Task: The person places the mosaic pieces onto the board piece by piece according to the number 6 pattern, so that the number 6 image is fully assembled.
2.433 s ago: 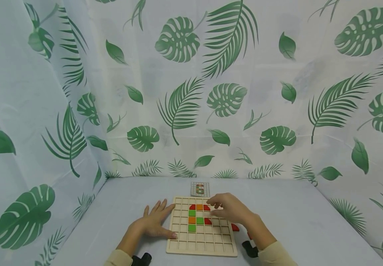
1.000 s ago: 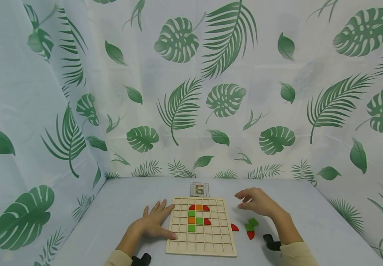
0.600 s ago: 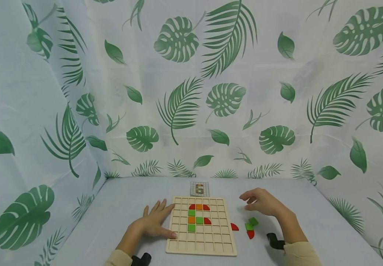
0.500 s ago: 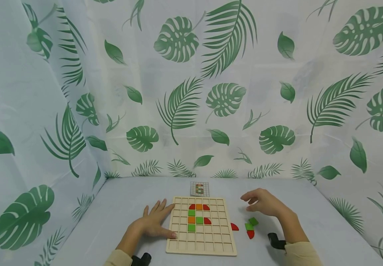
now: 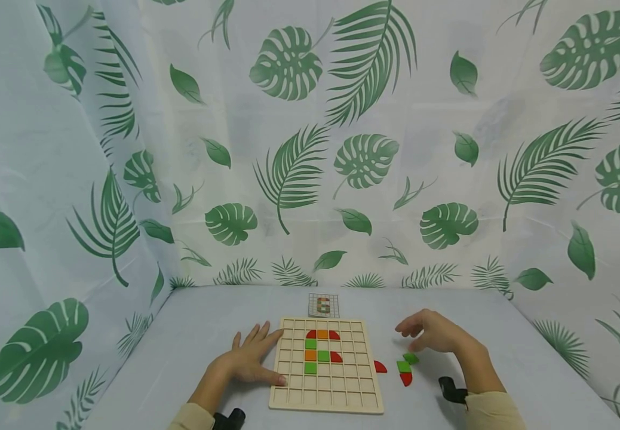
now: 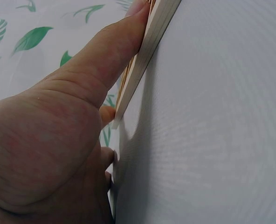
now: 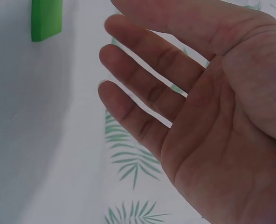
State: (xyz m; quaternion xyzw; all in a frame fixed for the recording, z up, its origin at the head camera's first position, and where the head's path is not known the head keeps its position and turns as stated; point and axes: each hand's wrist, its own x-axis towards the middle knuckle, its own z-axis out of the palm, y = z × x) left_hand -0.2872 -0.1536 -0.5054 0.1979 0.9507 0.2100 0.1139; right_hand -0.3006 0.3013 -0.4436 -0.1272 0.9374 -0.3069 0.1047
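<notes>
R hand [image 5: 438, 331] dropped twd green sq. tiles [image 5: 404, 367] beside gridded wooden board [image 5: 353, 383] (head cam), L hand [image 5: 248, 361] spread, thumb on rim; L wrist cam: smooth, pale board edge; R wrist cam: fingers [image 7: 152, 91] loosely spread nr one thick tile.

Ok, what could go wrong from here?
The right hand is close to the far green tile; a grab might nudge the near green tile beside it. The left hand touches the left edge of the board; a push might shift it into the red piece by its right edge.
</notes>
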